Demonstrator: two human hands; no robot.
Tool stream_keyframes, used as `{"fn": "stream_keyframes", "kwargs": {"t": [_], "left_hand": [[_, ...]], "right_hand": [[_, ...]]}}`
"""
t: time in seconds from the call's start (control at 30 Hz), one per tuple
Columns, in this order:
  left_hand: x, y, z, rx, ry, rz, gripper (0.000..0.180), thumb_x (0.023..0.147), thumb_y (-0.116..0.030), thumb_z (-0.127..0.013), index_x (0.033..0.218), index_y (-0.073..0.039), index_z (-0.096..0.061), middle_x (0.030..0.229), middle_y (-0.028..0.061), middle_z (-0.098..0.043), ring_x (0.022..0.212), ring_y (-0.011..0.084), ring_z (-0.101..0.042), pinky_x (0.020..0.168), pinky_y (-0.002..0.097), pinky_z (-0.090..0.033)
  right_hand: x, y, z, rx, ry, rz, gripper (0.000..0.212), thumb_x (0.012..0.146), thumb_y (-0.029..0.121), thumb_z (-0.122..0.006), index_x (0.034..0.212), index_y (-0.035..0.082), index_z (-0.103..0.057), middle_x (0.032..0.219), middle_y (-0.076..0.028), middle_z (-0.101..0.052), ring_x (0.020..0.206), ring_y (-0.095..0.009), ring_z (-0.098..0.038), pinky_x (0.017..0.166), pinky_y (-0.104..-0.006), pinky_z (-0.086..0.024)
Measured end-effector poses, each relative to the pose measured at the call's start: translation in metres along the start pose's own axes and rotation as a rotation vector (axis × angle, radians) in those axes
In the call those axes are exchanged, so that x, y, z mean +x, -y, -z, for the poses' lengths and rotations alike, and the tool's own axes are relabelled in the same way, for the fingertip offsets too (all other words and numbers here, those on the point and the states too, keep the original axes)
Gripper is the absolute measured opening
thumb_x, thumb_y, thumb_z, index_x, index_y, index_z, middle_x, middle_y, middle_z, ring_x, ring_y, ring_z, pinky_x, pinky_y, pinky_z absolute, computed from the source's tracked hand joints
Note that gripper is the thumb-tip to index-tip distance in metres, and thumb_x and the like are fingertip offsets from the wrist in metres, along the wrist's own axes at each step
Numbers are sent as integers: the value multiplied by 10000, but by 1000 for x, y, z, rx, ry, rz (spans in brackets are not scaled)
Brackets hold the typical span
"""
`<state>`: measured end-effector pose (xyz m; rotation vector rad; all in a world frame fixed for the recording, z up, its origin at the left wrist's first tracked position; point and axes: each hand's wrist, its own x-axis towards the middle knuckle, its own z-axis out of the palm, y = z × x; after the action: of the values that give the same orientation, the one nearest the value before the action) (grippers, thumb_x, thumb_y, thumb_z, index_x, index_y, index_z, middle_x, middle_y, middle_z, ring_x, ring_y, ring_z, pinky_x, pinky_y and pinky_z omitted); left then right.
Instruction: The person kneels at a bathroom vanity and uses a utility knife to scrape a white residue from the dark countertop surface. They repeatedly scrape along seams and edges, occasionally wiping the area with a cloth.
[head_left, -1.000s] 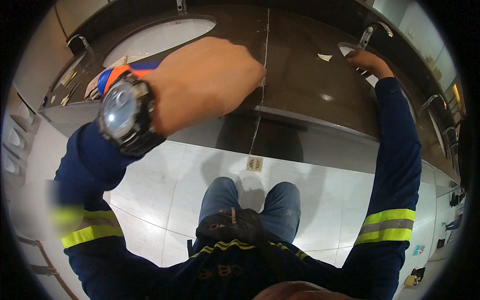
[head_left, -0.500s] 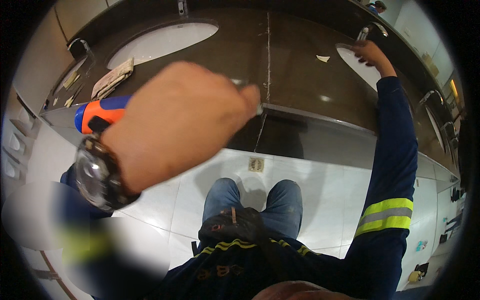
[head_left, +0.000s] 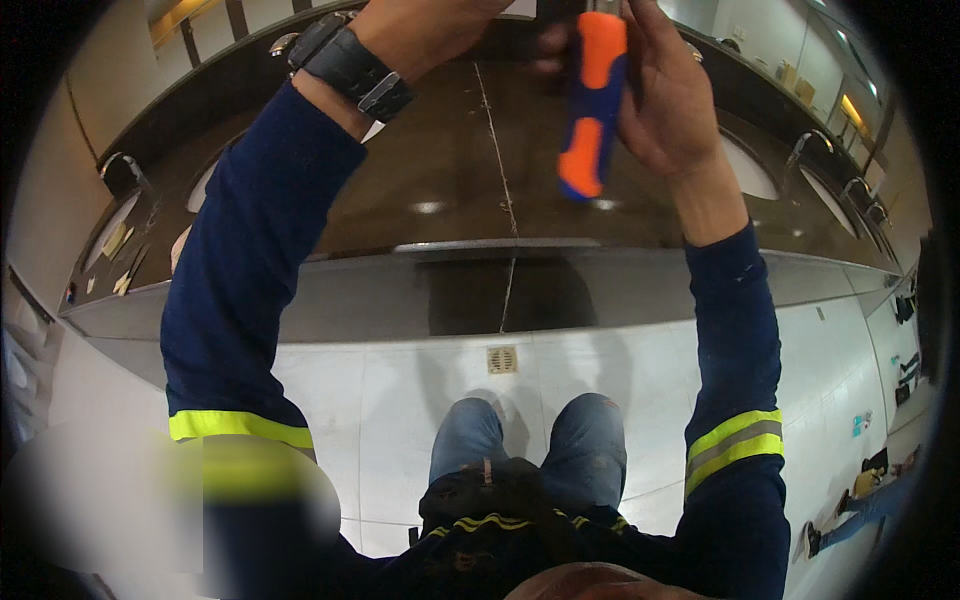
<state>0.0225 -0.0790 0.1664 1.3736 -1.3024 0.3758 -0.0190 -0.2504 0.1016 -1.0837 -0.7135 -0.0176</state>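
My right hand [head_left: 672, 100] is at the upper right, its fingers closed round a tool with an orange and blue handle [head_left: 597, 110]. The handle hangs downward over the dark counter [head_left: 420, 200], and a bit of metal shows above it at the picture's top edge. The tool's working end is cut off, so its exact kind is unclear. Further left, my left hand [head_left: 425, 28] reaches up past the black-strapped watch [head_left: 350, 70] on its wrist. Its fingers run out of the picture, so what they hold or touch is hidden.
A pale seam [head_left: 492, 140] crosses the counter. Taps [head_left: 125, 170] and white basins [head_left: 748, 165] line both sides. Pale scraps [head_left: 128, 268] lie at the far left. Below are the counter's front edge and a floor drain [head_left: 502, 360]. Another person's legs [head_left: 850, 515] show at right.
My left hand has moved up and away from the counter's front. My right hand has left the right-hand basin, come inward, and now holds the tool, which was at my left hand.
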Motion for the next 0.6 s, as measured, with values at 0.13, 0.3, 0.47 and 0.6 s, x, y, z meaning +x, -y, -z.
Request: {"fn": "stream_keyframes", "kwargs": {"t": [0.13,0.3,0.47,0.6], "left_hand": [[-17,13,20,134,14,68,338,1071,-351,-596,1182,-48,-696,1019,18,-705,931,111,-619,862,279,-488],[-46,40,80,762,210,111,497,1032,-446,-623,1302,-31,-673,1166,151,-722,1075,258,-685,964,366,-529],[-74,86,173,1476,400,252,596,1005,-521,-625,1331,-23,-659,1241,219,-709,1160,368,-679,1023,437,-524],[-68,112,185,1527,457,514,685,962,-573,-619,1356,-13,-654,1269,216,-709,1189,385,-669,1032,457,-526]], "right_hand": [[7,20,33,-26,260,-252,454,1081,433,-519,1235,31,-663,997,-121,-755,879,-238,-713,754,-388,-563],[-11,34,38,-1101,24,-176,362,1073,313,-583,1344,72,-576,922,-15,-680,810,-73,-592,735,-261,-515],[-3,-16,49,-1730,213,-255,342,1033,206,-552,1349,89,-607,1066,-160,-738,977,-301,-710,884,-422,-545],[12,-55,70,-1934,274,-112,413,997,165,-574,1407,158,-626,1189,-183,-734,1123,-381,-689,968,-475,-544]]}}
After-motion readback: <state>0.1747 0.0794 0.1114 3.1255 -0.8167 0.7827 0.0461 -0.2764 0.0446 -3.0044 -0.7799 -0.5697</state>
